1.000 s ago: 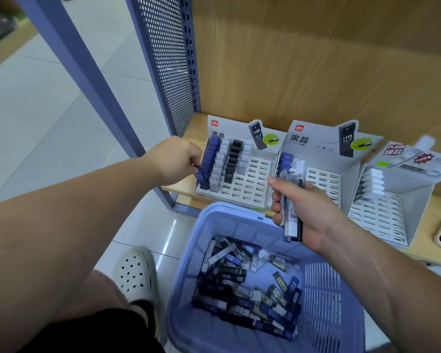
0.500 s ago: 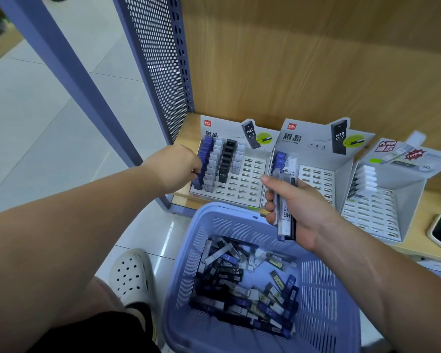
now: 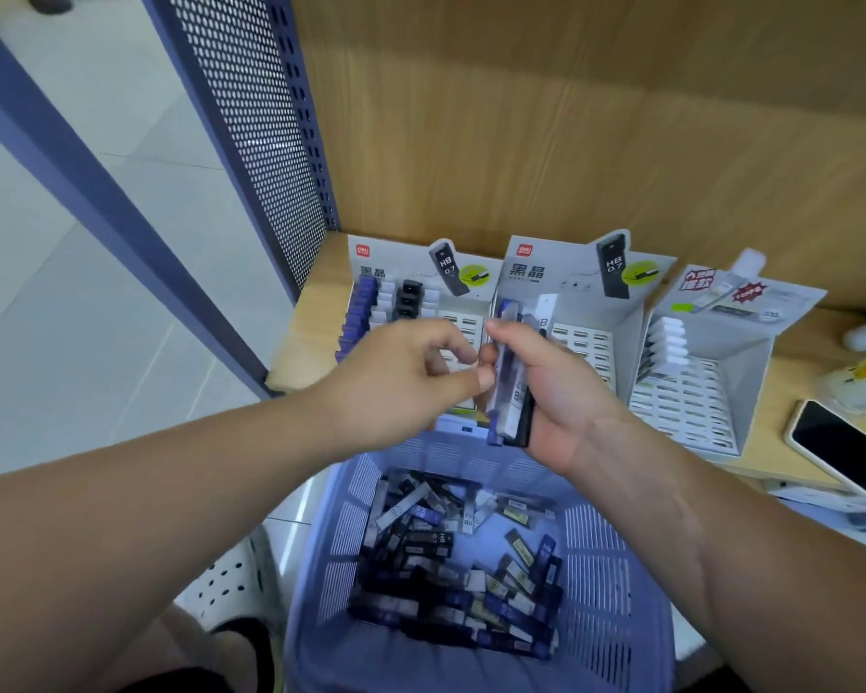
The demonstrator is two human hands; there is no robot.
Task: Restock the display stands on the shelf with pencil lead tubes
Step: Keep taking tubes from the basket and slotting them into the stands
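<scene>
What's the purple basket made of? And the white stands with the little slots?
The basket looks like moulded plastic: smooth, slightly glossy, with slotted walls. The white stands look like folded printed card, matte with crisp creases, though thin plastic sheet is possible.

On the shelf (image 3: 301, 352) we find the left stand (image 3: 396, 257), middle stand (image 3: 571, 272) and right stand (image 3: 711, 392) abreast, a phone (image 3: 841, 447) right of them. Before the shelf sits the basket (image 3: 616, 567), loose tubes (image 3: 451, 582) in it; above it, our left hand (image 3: 396, 382) and right hand (image 3: 566, 392) flank a bundle (image 3: 511, 382).
</scene>
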